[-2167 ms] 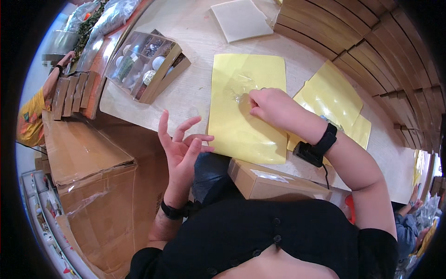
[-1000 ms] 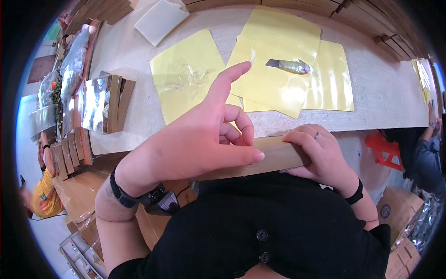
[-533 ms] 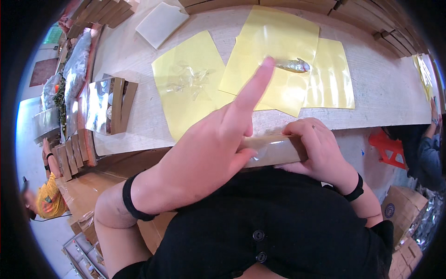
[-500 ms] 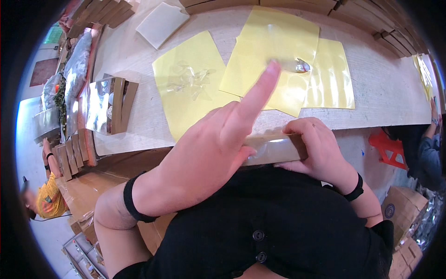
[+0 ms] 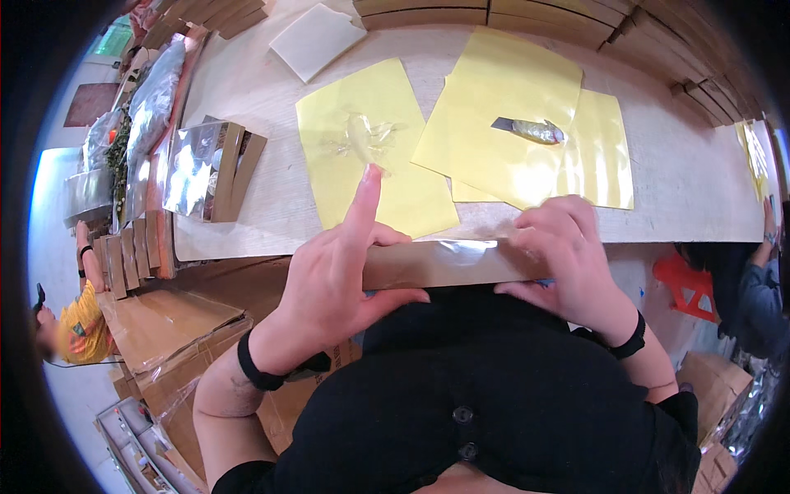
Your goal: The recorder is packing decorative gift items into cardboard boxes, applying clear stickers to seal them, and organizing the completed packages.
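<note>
A pale wooden tabletop (image 5: 675,177) fills the upper half of the view, with a row of flat brown cardboard stacks (image 5: 658,41) along its far edge from 12 to 2 o'clock. On it lie yellow sheets: one (image 5: 374,156) near the centre with a crumpled bit of clear film (image 5: 366,136) on it, and overlapping ones (image 5: 527,132) at 1 o'clock carrying a small utility knife (image 5: 531,129). A white square pad (image 5: 317,39) sits at 11 o'clock. At 9 to 10 o'clock stands an open brown box with shiny silver packets (image 5: 206,169), beside upright cardboard pieces (image 5: 127,259).

Close to the body, a long narrow brown cardboard box (image 5: 444,262) is held level, with what looks like clear tape glinting on its top. The left hand (image 5: 329,284) grips its left end, thumb beneath, index finger stretched straight toward 12 o'clock. The right hand (image 5: 568,259) has its fingers curled down over the right end. Larger cartons (image 5: 164,321) lie at 8 o'clock on the floor.
</note>
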`<state>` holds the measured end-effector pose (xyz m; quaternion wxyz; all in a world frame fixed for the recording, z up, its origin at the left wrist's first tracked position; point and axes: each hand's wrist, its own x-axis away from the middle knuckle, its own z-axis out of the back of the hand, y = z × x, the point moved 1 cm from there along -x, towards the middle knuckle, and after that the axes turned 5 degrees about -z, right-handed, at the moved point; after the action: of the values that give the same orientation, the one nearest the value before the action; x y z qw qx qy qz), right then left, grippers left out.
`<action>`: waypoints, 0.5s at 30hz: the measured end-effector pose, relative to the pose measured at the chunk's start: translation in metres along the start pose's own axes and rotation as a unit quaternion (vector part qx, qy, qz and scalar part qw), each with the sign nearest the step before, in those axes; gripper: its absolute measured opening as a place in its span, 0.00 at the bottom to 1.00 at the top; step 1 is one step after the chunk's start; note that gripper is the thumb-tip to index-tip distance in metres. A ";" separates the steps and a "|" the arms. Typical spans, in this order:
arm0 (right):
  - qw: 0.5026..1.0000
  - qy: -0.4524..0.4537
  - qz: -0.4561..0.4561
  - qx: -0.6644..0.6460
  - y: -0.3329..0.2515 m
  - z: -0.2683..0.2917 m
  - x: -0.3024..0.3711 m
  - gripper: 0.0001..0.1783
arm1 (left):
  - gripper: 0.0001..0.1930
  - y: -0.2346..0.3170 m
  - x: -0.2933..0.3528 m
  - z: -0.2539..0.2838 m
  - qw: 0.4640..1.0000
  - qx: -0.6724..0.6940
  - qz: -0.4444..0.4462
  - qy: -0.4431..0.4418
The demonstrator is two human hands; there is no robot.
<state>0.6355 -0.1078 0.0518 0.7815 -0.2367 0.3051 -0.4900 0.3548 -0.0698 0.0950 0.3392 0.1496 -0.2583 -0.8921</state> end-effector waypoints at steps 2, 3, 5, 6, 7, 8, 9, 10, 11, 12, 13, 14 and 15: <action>0.956 0.047 0.198 0.212 -0.016 0.010 0.002 0.26 | 0.69 0.004 -0.004 0.001 1.000 0.006 -0.005 0.018; 0.955 0.046 0.198 0.215 -0.021 0.008 0.003 0.26 | 0.69 0.008 -0.007 0.001 0.999 0.014 -0.012 0.031; 0.952 0.032 0.163 0.257 -0.034 0.001 -0.002 0.24 | 0.69 0.012 -0.011 0.000 0.999 0.009 -0.023 0.037; 0.951 0.039 0.170 0.257 -0.030 -0.002 -0.004 0.26 | 0.69 0.012 -0.013 -0.001 0.999 0.004 -0.034 0.042; 0.949 0.040 0.170 0.261 -0.030 -0.001 -0.004 0.26 | 0.69 0.013 -0.013 -0.001 0.998 0.005 -0.037 0.044; 0.969 0.050 0.133 0.204 -0.029 0.002 -0.004 0.24 | 0.68 0.014 -0.012 -0.002 0.998 -0.010 -0.050 0.045; 0.983 0.058 0.095 0.144 -0.027 0.004 -0.003 0.22 | 0.66 0.016 -0.011 -0.004 0.997 -0.025 -0.060 0.045; 0.983 0.058 0.095 0.145 -0.025 0.006 -0.005 0.22 | 0.66 0.018 -0.011 -0.002 0.997 -0.024 -0.061 0.045; 0.999 0.026 0.000 0.044 -0.018 0.011 -0.010 0.20 | 0.64 0.022 -0.013 0.000 0.995 -0.062 -0.076 0.028; 0.993 -0.006 -0.097 -0.060 -0.012 0.014 -0.015 0.18 | 0.62 0.024 -0.012 0.001 0.991 -0.100 -0.089 0.008; 0.993 -0.006 -0.100 -0.060 -0.009 0.018 -0.022 0.18 | 0.62 0.025 -0.012 0.000 0.991 -0.098 -0.091 0.006; 0.973 -0.142 -0.122 -0.132 -0.006 0.020 -0.030 0.18 | 0.61 0.027 -0.011 -0.001 0.987 -0.114 -0.112 0.020; 0.930 -0.274 -0.139 -0.200 -0.002 0.021 -0.037 0.19 | 0.59 0.026 -0.012 -0.002 0.982 -0.131 -0.133 0.035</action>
<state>0.6366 -0.0730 0.0766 0.6951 -0.5536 0.1347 -0.4385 0.3780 -0.0786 0.1095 0.2433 0.1677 -0.1047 -0.9496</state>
